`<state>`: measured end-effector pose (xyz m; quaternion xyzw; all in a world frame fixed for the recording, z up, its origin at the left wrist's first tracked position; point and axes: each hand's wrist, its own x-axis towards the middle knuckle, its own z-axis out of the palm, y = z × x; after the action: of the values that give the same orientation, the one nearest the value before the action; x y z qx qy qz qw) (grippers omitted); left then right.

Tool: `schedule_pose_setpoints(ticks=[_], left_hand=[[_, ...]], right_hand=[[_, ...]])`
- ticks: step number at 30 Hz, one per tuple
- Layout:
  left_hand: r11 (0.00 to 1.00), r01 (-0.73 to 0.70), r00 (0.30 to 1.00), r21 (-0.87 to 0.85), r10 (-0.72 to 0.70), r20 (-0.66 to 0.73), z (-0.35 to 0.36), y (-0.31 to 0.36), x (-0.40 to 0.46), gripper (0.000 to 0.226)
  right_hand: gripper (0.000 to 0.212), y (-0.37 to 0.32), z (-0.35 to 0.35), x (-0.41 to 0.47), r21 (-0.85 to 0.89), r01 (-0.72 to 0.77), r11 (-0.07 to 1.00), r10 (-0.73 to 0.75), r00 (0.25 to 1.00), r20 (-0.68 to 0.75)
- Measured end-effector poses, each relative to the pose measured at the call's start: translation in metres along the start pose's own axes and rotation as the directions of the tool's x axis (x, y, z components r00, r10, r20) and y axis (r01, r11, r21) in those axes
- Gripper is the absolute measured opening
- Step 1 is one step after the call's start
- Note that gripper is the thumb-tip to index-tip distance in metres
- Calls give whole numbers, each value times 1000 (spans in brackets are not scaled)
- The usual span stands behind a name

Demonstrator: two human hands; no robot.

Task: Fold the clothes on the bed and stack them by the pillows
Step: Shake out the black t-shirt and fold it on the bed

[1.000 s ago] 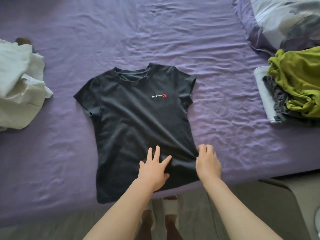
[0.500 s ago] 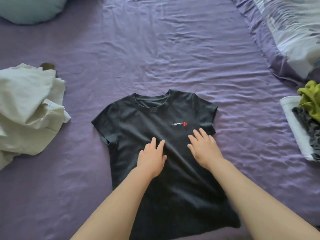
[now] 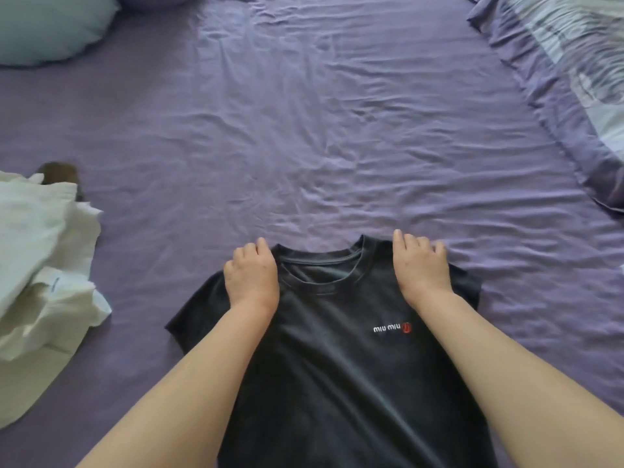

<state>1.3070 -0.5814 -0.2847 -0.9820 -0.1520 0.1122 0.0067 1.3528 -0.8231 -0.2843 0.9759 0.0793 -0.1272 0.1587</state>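
A dark grey T-shirt (image 3: 337,373) with a small white and red logo lies flat, face up, on the purple bed sheet (image 3: 320,130), collar pointing away from me. My left hand (image 3: 251,275) lies on the shirt's left shoulder beside the collar, its fingers curled over the top edge. On the other shoulder my right hand (image 3: 418,268) does the same, fingertips bent over the shoulder seam. Both forearms stretch over the shirt's body. A light blue pillow (image 3: 47,25) sits at the far left corner.
A crumpled white garment (image 3: 37,265) lies at the left, with a small brown object (image 3: 59,172) behind it. A purple and patterned quilt (image 3: 574,69) is bunched along the right side. Wrinkled sheet stretches beyond the collar.
Both hands slid up the shirt from the hem, over the chest, to the shoulders. The view moved forward, so the green and grey clothes at the right left the frame.
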Motion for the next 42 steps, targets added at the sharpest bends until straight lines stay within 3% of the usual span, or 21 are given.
schedule_pose_setpoints(ticks=[3,5,9,12,14,16,18,22,25,27,30,32,36,39,42], left_hand=[[998,23,999,-50,-25,-44,-4,-5,1,23],[983,37,996,-177,-50,-71,-7,-8,4,18],[920,92,981,-381,-149,-124,-18,-5,20,16],[891,88,981,-446,-155,-115,-22,-2,35,18],[893,67,990,-445,-114,-80,-18,7,32,31],[932,-1,996,-362,-33,-87,-9,24,16,50],[951,-154,986,-269,130,-102,2,53,-9,58],[827,-520,853,-215,514,-88,17,127,-48,55],[777,-603,786,-180,617,28,21,169,-51,62],[782,-608,780,-137,621,78,23,180,-43,70],[796,-601,786,-69,605,127,22,183,-24,89],[818,-572,801,-57,573,175,17,184,-13,106],[865,-493,836,-95,501,223,9,192,-7,118],[915,-386,905,-119,401,144,11,182,-24,97],[946,-307,945,-107,316,83,18,150,-45,78]], right_hand=[[28,4,-4,1,53,-4,999,8,997,-72],[17,6,-6,6,215,-42,976,62,994,-87],[15,13,-20,33,403,-43,914,126,975,-183],[16,12,-24,52,419,43,907,37,983,-181],[32,13,-15,55,444,103,890,-51,990,-128],[47,22,-2,45,461,73,884,-20,993,-119],[53,37,13,27,496,-50,867,109,990,-91],[64,64,33,-11,554,-227,801,291,956,-29],[76,71,36,-22,621,-299,725,322,944,79],[69,76,36,-20,674,-328,662,314,938,147],[30,82,38,-21,745,-209,633,289,957,23],[16,82,37,-21,788,-152,597,276,961,-24],[26,76,33,-21,823,-119,555,225,974,-11],[41,63,27,-29,838,57,543,34,995,-90],[56,51,27,-36,854,128,504,-174,984,-45]])
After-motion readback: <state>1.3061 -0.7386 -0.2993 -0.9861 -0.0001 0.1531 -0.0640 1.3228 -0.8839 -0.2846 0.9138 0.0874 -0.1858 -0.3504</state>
